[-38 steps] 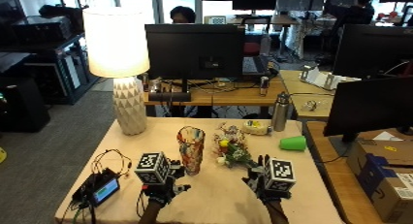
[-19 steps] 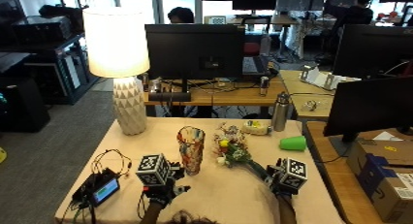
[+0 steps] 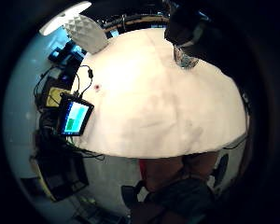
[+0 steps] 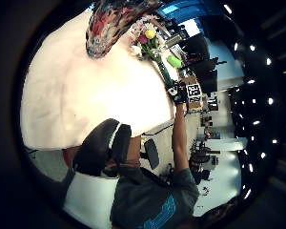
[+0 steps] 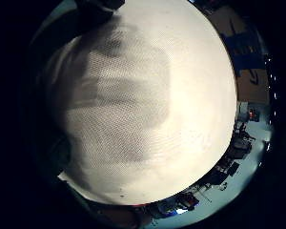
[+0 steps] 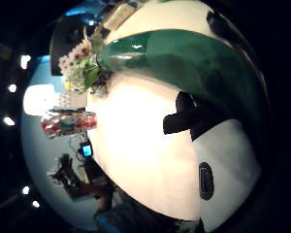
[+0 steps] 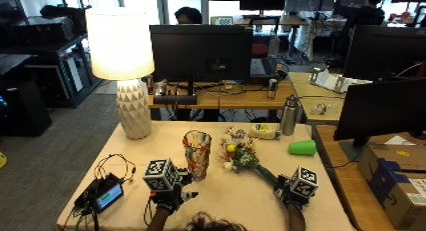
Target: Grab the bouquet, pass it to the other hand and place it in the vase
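The bouquet [image 7: 241,157] lies on its side on the pale desk [image 7: 219,201], its flower heads of white, yellow and pink toward the vase [image 7: 197,154] and its dark green wrapped stems [image 7: 265,175] slanting away to the right, toward the person. The blooms lie just beside the vase, whether touching it cannot be told. The vase stands upright on the desk to the left of the bouquet: a tall, narrow vessel, patterned in red, orange and other colours, with an open mouth on top and nothing in it

both hands [image 7: 170,193] low, forearms forward
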### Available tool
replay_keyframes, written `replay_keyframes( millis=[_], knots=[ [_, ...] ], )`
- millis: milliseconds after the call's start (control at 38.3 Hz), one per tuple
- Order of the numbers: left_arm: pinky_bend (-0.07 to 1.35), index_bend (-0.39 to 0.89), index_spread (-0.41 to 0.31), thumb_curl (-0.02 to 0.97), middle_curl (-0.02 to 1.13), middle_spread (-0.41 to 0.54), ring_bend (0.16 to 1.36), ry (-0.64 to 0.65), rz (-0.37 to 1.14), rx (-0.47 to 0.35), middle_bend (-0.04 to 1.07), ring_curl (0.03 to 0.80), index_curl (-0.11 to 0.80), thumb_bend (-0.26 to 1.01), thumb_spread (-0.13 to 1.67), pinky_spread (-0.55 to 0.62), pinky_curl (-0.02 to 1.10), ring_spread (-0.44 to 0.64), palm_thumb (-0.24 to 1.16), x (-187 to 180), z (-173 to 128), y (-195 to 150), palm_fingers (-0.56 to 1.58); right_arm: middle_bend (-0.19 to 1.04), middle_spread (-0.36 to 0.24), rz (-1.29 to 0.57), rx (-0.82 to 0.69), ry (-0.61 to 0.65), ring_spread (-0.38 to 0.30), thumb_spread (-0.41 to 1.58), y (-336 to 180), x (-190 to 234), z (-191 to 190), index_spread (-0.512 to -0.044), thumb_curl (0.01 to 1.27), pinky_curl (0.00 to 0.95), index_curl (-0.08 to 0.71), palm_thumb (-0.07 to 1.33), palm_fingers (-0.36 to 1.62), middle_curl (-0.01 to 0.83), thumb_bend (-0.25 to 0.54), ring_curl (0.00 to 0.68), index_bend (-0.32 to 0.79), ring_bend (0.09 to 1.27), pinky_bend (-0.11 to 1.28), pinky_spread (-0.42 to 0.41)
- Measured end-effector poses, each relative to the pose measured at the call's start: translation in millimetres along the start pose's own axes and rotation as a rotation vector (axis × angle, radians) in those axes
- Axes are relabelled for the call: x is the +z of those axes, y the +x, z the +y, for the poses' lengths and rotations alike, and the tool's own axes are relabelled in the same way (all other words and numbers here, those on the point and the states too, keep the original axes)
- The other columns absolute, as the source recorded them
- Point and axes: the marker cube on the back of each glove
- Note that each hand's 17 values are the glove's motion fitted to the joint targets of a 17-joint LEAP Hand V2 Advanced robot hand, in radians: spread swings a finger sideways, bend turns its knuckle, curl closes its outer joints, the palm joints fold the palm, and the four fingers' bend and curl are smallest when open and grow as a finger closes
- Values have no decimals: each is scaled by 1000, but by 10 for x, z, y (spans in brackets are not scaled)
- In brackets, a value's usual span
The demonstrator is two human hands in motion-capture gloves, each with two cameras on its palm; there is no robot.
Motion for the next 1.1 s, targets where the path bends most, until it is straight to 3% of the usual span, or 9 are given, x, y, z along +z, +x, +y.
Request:
replay_keyframes(
  millis=[26, 131, 209, 340, 366, 444, 575, 810, 1097],
  knots=[
    [484, 120, -79, 297, 348, 86, 610, -4, 3, 0, 191, 293, 234, -29, 953, 382, 346, 267, 321, 6, 0, 12, 304, 249, 17, 9, -3, 11, 121, 1071, -4, 12, -23, -289, 399, 329, 291, 814, 423, 351, 16, 255, 276, 321, 413, 317],
    [484, 120, -79, 298, 349, 86, 611, -23, 10, 2, 191, 294, 235, -29, 953, 382, 347, 267, 321, 30, 0, 32, 303, 228, -18, 83, 4, 76, 77, 1065, -5, 78, -145, -295, 411, 312, 351, 849, 584, 351, 12, 252, 434, 276, 318, 309],
    [483, 119, -79, 298, 349, 86, 613, -28, 11, 0, 190, 295, 236, -29, 953, 382, 348, 266, 321, 35, -6, 27, 304, 215, -46, 163, 7, 153, 35, 1054, -24, 80, -196, -283, 427, 312, 373, 897, 776, 353, 21, 263, 468, 288, 321, 293],
    [483, 119, -79, 299, 350, 86, 614, -14, 23, -1, 190, 295, 237, -29, 953, 378, 349, 266, 321, 17, -22, -2, 304, 220, -83, 258, 8, 247, -47, 991, -75, 18, -204, -273, 462, 333, 366, 957, 1032, 368, 19, 301, 310, 381, 396, 177],
    [483, 118, -79, 300, 350, 86, 616, -12, 25, -1, 190, 295, 237, -29, 953, 378, 350, 266, 321, 25, -34, -26, 304, 260, -105, 262, 7, 257, -78, 937, -88, 6, -202, -271, 477, 361, 346, 961, 1187, 384, 8, 320, 213, 425, 475, 67],
    [482, 120, -79, 300, 351, 86, 617, -6, 36, -2, 190, 295, 237, -29, 953, 376, 350, 266, 321, 14, -42, -73, 304, 359, -139, 256, 13, 290, -142, 818, -108, -21, -198, -269, 511, 387, 334, 960, 1390, 429, -18, 398, 82, 616, 513, -92],
    [485, 116, -79, 301, 349, 86, 624, 18, 69, -11, 188, 296, 236, -29, 953, 372, 352, 259, 321, -82, -25, -55, 311, 511, -170, 188, 32, 332, -177, 700, -107, -69, -193, -270, 553, 422, 326, 962, 1434, 489, -26, 467, 108, 766, 549, -201],
    [482, 130, -79, 301, 350, 77, 617, 22, 260, 51, 191, 294, 242, -29, 955, 359, 352, 243, 322, -297, -137, 125, 343, 645, -182, -56, 3, 415, -194, 597, -305, -439, -27, -264, 606, 464, 352, 960, 1405, 548, -29, 526, 161, 880, 646, -267],
    [452, 135, -89, 310, 358, 39, 607, 3, 640, 231, 201, 294, 257, -12, 964, 325, 350, 201, 375, -807, -526, 903, 426, 703, -185, -649, -229, 454, -197, 562, -1038, -1017, 440, -266, 648, 491, 395, 958, 1370, 575, -28, 550, 177, 938, 709, -287]
  ],
)
